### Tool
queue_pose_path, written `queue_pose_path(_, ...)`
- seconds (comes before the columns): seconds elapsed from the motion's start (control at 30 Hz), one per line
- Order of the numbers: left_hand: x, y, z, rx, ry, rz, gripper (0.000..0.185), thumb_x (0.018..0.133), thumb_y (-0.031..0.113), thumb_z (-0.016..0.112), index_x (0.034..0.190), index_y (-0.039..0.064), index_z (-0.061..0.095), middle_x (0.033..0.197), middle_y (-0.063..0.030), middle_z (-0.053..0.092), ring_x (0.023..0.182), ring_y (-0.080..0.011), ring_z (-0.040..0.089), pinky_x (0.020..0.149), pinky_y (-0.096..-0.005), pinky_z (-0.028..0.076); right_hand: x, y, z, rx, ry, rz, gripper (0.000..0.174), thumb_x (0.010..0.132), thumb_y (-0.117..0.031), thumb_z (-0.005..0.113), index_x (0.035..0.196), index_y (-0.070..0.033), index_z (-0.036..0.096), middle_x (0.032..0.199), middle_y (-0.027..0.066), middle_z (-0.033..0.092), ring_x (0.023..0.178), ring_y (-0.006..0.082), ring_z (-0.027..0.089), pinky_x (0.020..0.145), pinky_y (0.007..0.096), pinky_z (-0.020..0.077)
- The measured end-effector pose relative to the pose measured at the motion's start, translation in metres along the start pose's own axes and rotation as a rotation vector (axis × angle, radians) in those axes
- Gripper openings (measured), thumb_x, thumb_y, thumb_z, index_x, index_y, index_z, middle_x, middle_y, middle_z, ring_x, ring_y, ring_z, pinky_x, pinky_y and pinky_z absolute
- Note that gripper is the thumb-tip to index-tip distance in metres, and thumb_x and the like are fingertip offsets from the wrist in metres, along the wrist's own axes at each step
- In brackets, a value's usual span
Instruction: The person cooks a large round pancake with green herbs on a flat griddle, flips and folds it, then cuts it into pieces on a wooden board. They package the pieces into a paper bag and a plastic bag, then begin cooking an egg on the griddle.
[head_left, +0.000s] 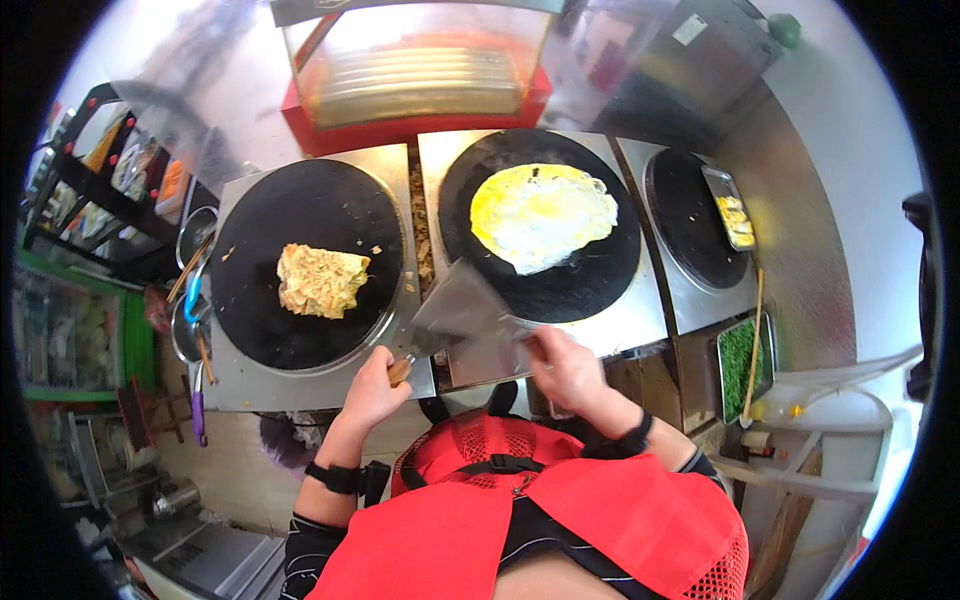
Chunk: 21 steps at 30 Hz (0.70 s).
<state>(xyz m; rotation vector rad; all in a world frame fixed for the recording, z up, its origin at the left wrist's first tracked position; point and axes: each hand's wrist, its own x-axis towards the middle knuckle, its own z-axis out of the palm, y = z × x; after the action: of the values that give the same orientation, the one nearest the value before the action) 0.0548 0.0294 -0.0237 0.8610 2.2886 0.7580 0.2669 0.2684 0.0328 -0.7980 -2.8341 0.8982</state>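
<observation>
My left hand (377, 388) grips a wooden-handled scraper (401, 370); its metal blade is partly hidden. In my right hand (568, 373) is a wide metal spatula (463, 301), blurred, its blade overlapping the left tool in view. Both tools are between two round black griddles, near the counter's front edge. On the middle griddle (577, 296) lies a thin, uneven round of yellow and white egg (544, 214), apart from the blades. A folded, browned flatbread (322, 280) rests on the left griddle (300, 202).
A third griddle (686, 225) on the right carries a metal tray (727, 196) with yellow pieces. Below it, a tray of chopped greens (739, 367) has a wooden stick (754, 337) across it. Ladles (187, 330) hang over the left edge. Behind stands a glass-fronted roller warmer (416, 86).
</observation>
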Motion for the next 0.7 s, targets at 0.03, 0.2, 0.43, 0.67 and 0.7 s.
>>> queue_pose_path(0.03,-0.002,-0.001,-0.003,-0.143,-0.050,-0.040,0.032,0.070,0.014,0.067,0.093,0.003,0.048,0.088,-0.0193,0.061,0.086,-0.0411,0.059,0.077,-0.0407,0.049,-0.010,0.005,-0.013,-0.067,0.191,-0.006,0.028,0.089,-0.023,0.059,0.114,-0.014,0.054,0.098,0.0165,0.063,0.088,0.0376,0.063,0.072,0.0480,0.0517)
queue_pose_path(0.2,-0.013,-0.002,-0.010,-0.461,-0.117,0.049,0.033,0.077,0.008,0.067,0.105,0.003,0.050,0.072,-0.0067,0.060,0.065,-0.0135,0.059,0.061,-0.0306,0.049,-0.036,0.020,-0.077,-0.545,0.216,0.199,0.045,0.090,-0.022,0.060,0.133,-0.011,0.052,0.088,0.0146,0.062,0.076,0.0344,0.064,0.064,0.0436,0.0535)
queue_pose_path(0.43,-0.003,0.031,-0.009,-0.754,-0.191,-0.050,0.022,0.082,0.001,0.064,0.097,0.005,0.049,0.071,-0.0019,0.056,0.050,-0.0055,0.047,0.044,-0.0230,0.037,0.019,-0.008,-0.059,-0.718,-0.010,0.248,0.032,0.091,-0.025,0.058,0.117,-0.006,0.056,0.078,0.0157,0.065,0.068,0.0329,0.068,0.061,0.0417,0.0555)
queue_pose_path(0.67,-0.002,0.049,0.011,-0.775,-0.116,-0.170,0.025,0.082,0.002,0.067,0.096,0.006,0.046,0.066,0.0011,0.049,0.048,-0.0053,0.045,0.041,-0.0238,0.033,0.038,0.055,-0.122,-0.752,-0.035,0.262,0.030,0.094,-0.038,0.056,0.091,-0.008,0.061,0.069,0.0136,0.066,0.066,0.0328,0.069,0.057,0.0412,0.0550)
queue_pose_path(0.7,-0.002,0.050,0.015,-0.769,-0.078,-0.114,0.026,0.082,0.002,0.067,0.095,0.006,0.046,0.066,0.0012,0.049,0.048,-0.0053,0.045,0.041,-0.0238,0.033,0.046,0.071,-0.135,-0.770,-0.021,0.235,0.031,0.094,-0.039,0.056,0.087,-0.008,0.062,0.067,0.0131,0.066,0.064,0.0330,0.068,0.056,0.0417,0.0547)
